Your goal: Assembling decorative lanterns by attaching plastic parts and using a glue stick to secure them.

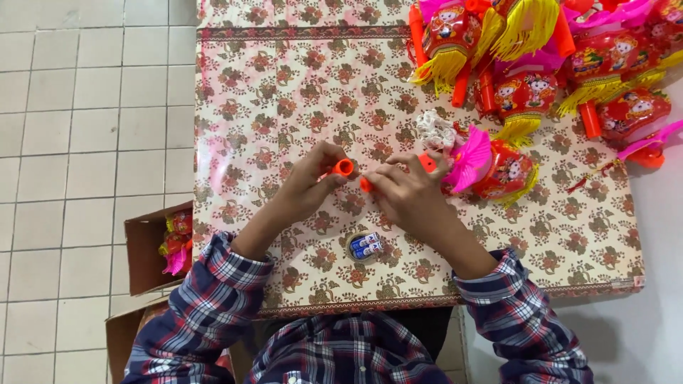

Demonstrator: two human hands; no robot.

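Note:
My left hand [307,183] pinches a small orange cap [344,168] between thumb and fingers above the flowered tablecloth [284,92]. Just to its right, my right hand [407,192] grips the orange handle [427,162] of a red toy lantern [506,173] with a pink fan-shaped top and yellow fringe; the handle's open end [366,185] points at the cap. The cap and the handle are apart. Two small blue and white batteries [365,246] lie on the table in front of me, under my hands.
A pile of several red lanterns [526,50] with yellow tassels fills the table's far right. A white cord bundle [435,129] lies by my right hand. An open cardboard box [153,249] with lanterns stands on the tiled floor at the left.

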